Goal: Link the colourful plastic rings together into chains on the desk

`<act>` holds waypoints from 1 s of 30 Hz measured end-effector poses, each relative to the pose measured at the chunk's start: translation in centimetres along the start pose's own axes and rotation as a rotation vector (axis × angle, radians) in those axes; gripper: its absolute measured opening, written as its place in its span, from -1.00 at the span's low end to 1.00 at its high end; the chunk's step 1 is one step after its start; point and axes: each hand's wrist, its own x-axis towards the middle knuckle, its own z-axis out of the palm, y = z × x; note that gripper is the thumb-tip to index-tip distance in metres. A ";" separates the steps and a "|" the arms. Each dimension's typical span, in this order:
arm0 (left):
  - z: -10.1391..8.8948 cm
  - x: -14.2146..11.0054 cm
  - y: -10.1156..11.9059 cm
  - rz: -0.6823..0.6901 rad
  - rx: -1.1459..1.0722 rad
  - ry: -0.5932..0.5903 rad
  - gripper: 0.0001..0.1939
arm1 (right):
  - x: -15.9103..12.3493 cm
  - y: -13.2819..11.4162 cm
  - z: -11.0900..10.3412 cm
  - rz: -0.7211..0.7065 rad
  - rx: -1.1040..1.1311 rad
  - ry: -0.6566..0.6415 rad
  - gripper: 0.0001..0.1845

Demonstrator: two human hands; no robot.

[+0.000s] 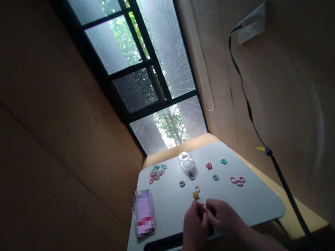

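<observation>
Left hand and right hand meet over the near side of the bench, fingertips together, can't tell what they're gripping. Looks partway: mixed ring pile far left isn't split up, pink rings lie loose on the right, 6 small clumps, roughly 1 colour each (yellow clump nearest), look done.

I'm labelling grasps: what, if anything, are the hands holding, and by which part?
The left hand and right hand meet, and a small yellowish bit shows between them; whether and where it is held cannot be told.
</observation>
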 end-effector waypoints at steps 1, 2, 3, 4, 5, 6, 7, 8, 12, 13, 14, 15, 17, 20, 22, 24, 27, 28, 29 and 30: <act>0.0 0.0 -0.1 0.004 0.000 0.002 -0.94 | 0.0 0.0 0.1 0.001 -0.007 0.003 -0.83; 0.0 0.0 -0.2 0.006 0.002 0.004 -0.94 | 0.0 0.0 0.1 0.002 -0.014 0.004 -0.83; 0.0 0.0 -0.2 0.006 0.006 0.008 -0.95 | 0.0 0.0 0.2 0.002 -0.021 0.004 -0.84; 0.0 0.0 -0.3 0.007 0.008 0.010 -0.95 | 0.0 0.0 0.2 0.002 -0.027 0.003 -0.83; 0.0 0.0 -0.3 0.008 0.009 0.012 -0.95 | 0.1 0.0 0.2 0.002 -0.030 0.001 -0.83; -0.1 0.0 -0.3 0.009 0.008 0.013 -0.96 | 0.1 0.0 0.2 0.002 -0.031 -0.002 -0.83; -0.1 0.0 -0.2 0.011 0.006 0.013 -0.96 | 0.1 -0.1 0.2 0.003 -0.029 -0.005 -0.84; -0.2 -0.1 -0.2 0.013 0.004 0.012 -0.96 | 0.1 -0.1 0.2 0.006 -0.027 -0.008 -0.84; -0.2 -0.1 -0.1 0.018 -0.003 0.007 -0.96 | 0.1 -0.3 0.0 0.018 -0.024 -0.013 -0.84; -0.2 -0.1 -0.2 0.019 -0.003 0.006 -0.96 | 0.1 -0.3 0.0 0.021 -0.024 -0.013 -0.83; -0.1 -0.1 -0.2 0.019 0.000 0.007 -0.96 | 0.1 -0.3 0.0 0.022 -0.023 -0.012 -0.83; -0.1 -0.1 -0.2 0.017 0.004 0.009 -0.96 | 0.1 -0.3 0.1 0.023 -0.022 -0.009 -0.83; 0.0 0.0 -0.3 0.020 0.015 0.010 -0.96 | 0.1 -0.1 0.2 0.027 -0.022 -0.001 -0.83; 0.0 0.1 -0.3 0.027 0.020 0.006 -0.95 | 0.1 0.3 0.5 0.021 -0.025 0.005 -0.84; 0.0 0.1 -0.3 0.029 0.017 0.004 -0.95 | 0.1 0.4 0.6 0.014 -0.022 0.001 -0.85; -0.1 0.1 -0.3 0.027 0.019 0.006 -0.94 | 0.1 0.5 0.7 0.014 -0.021 0.004 -0.85; 0.0 0.1 -0.3 0.029 0.026 0.005 -0.94 | 0.1 0.3 0.6 0.013 -0.024 0.005 -0.85; 0.0 0.1 -0.3 0.030 0.027 0.003 -0.95 | 0.1 0.2 0.5 0.012 -0.024 0.005 -0.85; 0.0 0.1 -0.3 0.031 0.029 0.003 -0.95 | 0.1 0.1 0.4 0.012 -0.022 0.005 -0.85; 0.0 0.1 -0.3 0.031 0.029 0.002 -0.95 | 0.1 0.1 0.4 0.011 -0.020 0.006 -0.85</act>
